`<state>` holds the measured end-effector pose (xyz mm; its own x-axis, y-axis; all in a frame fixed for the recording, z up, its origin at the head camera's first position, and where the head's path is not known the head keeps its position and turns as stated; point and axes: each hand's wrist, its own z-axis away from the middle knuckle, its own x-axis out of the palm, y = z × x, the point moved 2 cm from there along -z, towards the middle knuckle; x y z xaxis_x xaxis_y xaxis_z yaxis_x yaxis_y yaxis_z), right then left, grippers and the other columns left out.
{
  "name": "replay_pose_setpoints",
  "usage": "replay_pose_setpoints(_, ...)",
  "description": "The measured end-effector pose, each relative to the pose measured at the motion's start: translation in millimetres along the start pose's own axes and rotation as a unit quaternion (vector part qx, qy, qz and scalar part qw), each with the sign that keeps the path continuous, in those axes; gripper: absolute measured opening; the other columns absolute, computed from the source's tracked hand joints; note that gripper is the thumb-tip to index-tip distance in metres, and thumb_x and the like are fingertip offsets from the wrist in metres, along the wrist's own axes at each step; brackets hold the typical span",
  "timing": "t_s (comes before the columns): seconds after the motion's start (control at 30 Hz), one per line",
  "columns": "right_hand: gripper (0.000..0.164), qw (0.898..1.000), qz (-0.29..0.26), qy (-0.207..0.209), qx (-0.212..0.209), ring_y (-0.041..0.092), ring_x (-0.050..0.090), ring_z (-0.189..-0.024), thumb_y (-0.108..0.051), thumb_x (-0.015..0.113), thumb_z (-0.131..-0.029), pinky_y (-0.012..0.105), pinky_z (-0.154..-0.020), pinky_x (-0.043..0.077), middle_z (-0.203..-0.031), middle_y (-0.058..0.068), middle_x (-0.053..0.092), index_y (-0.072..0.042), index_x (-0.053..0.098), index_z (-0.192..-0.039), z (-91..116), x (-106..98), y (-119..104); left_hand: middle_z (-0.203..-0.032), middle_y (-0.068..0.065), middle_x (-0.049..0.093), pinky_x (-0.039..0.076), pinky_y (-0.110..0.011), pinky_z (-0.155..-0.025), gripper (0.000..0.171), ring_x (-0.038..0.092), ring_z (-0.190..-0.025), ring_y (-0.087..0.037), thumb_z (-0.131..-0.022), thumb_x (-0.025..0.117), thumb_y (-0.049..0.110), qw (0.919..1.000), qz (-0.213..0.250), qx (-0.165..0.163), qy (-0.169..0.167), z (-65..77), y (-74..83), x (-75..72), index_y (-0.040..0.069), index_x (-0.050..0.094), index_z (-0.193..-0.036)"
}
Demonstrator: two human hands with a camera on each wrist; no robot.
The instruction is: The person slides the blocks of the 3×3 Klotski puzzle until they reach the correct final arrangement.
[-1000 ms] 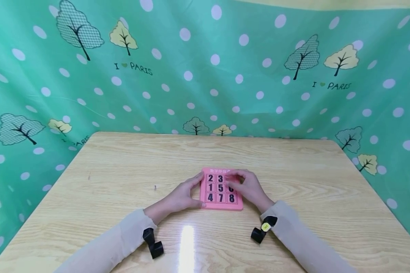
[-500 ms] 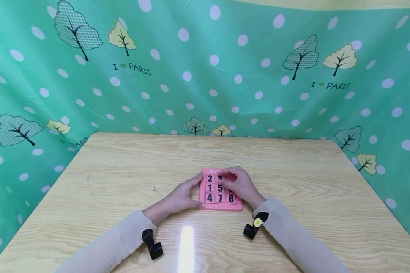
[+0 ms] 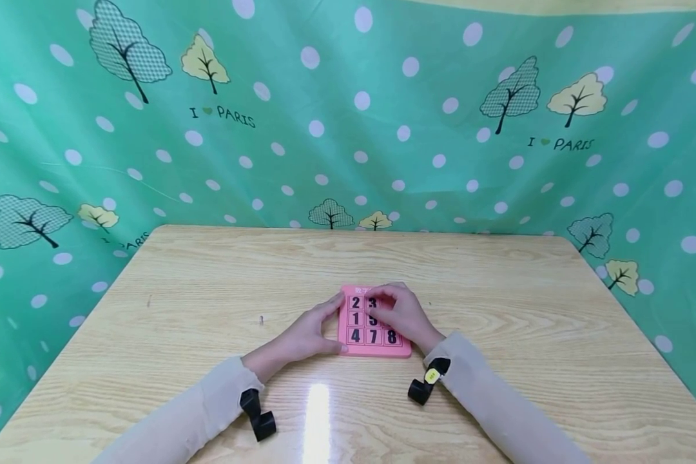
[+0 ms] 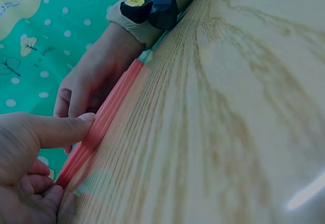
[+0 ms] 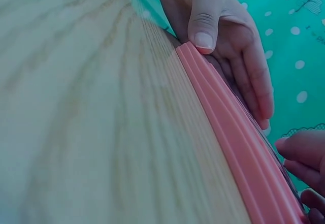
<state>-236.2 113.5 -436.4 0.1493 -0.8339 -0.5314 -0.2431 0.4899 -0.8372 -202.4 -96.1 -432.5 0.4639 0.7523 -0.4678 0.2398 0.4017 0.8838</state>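
Observation:
A pink number slide puzzle (image 3: 377,350) lies flat on the wooden table, its black-numbered tiles facing up. My left hand (image 3: 301,332) grips its left side, thumb at the near left corner and fingers at the far one. In the left wrist view that thumb (image 4: 63,130) lies against the puzzle's near edge (image 4: 109,113). Over the upper right tiles is my right hand (image 3: 405,317), thumb and bent fingers at the 3 and 5. It hides the right column above the 8. The right wrist view catches only its fingertips (image 5: 304,153), close above the board.
The light wood table (image 3: 209,277) stretches around the puzzle, with a bright reflection in front. A green dotted cloth (image 3: 348,129) hangs behind it and at the sides. Each sleeve carries a black wrist camera, one left (image 3: 258,415), one right (image 3: 423,390).
My right hand has slid left across the board, from the right column toward the middle one, and now covers the 6. The left hand and the puzzle have stayed put.

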Motion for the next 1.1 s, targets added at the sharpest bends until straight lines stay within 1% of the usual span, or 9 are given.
replay_pose_setpoints(0.17,0.026,1.000,0.008,0.004,-0.008,0.019,0.049,-0.108,-0.012,0.076,-0.078,0.041,-0.098,0.040,-0.107,0.000,0.066,-0.015,0.071,-0.103,-2.0,2.9,0.0,-0.156,-0.011,0.017,0.012,-0.041,-0.117,0.097,0.015,-0.143,-0.025,-0.071,0.079,0.011,1.0000,0.000,-0.002,0.001,1.4,0.1,-1.0,0.001,0.021,-0.148)
replay_pose_setpoints(0.3,0.027,1.000,0.010,0.003,-0.007,0.020,0.049,-0.109,-0.012,0.076,-0.077,0.041,-0.099,0.039,-0.107,0.000,0.066,-0.015,0.071,-0.103,-3.0,4.3,-1.1,-0.156,-0.011,0.017,0.012,-0.041,-0.117,0.098,0.015,-0.143,-0.025,-0.071,0.080,0.012,1.0000,0.002,-0.003,0.002,1.8,-1.0,-1.6,0.002,0.021,-0.148)
replay_pose_setpoints(0.63,0.025,1.000,0.018,0.005,0.014,0.019,0.048,-0.109,-0.013,0.076,-0.078,0.041,-0.099,0.040,-0.108,-0.001,0.065,-0.017,0.072,-0.102,-2.9,4.6,-3.5,-0.156,-0.010,0.017,0.012,-0.041,-0.117,0.098,0.015,-0.143,-0.025,-0.071,0.080,0.013,1.0000,0.006,-0.001,0.004,1.7,-3.0,-1.6,0.002,0.022,-0.148)
replay_pose_setpoints(0.7,0.024,1.000,0.018,0.005,0.014,0.020,0.049,-0.110,-0.012,0.075,-0.079,0.041,-0.100,0.040,-0.108,-0.001,0.065,-0.017,0.072,-0.102,-2.7,3.6,-3.8,-0.155,-0.012,0.017,0.011,-0.042,-0.117,0.097,0.015,-0.143,-0.026,-0.071,0.079,0.010,0.9999,0.010,-0.004,0.004,3.8,5.6,-2.2,0.000,0.021,-0.148)
replay_pose_setpoints(0.87,0.024,1.000,0.022,0.005,0.007,0.020,0.050,-0.110,-0.012,0.075,-0.079,0.043,-0.100,0.040,-0.109,0.000,0.066,-0.017,0.072,-0.102,-2.1,0.3,-3.1,-0.155,-0.014,0.016,0.010,-0.042,-0.117,0.096,0.015,-0.143,-0.027,-0.071,0.079,0.007,0.9999,0.013,-0.005,0.003,2.2,5.9,-0.7,-0.002,0.021,-0.147)
replay_pose_setpoints(0.93,0.024,1.000,0.023,0.005,0.006,0.021,0.051,-0.110,-0.013,0.075,-0.079,0.043,-0.100,0.040,-0.109,0.000,0.066,-0.016,0.072,-0.103,-1.6,-0.7,-2.3,-0.156,-0.011,0.016,0.011,-0.041,-0.117,0.097,0.015,-0.143,-0.025,-0.071,0.080,0.010,0.9999,0.012,-0.002,0.002,-0.5,-2.3,0.5,0.001,0.021,-0.148)
replay_pose_setpoints(1.1,0.025,1.000,0.025,0.006,0.017,0.022,0.051,-0.112,-0.012,0.075,-0.079,0.044,-0.101,0.040,-0.110,0.001,0.065,-0.016,0.071,-0.104,1.6,-4.7,-1.4,-0.156,-0.010,0.017,0.013,-0.041,-0.117,0.098,0.016,-0.143,-0.025,-0.070,0.080,0.013,1.0000,0.009,-0.001,0.001,-0.4,-1.3,0.6,0.002,0.021,-0.148)
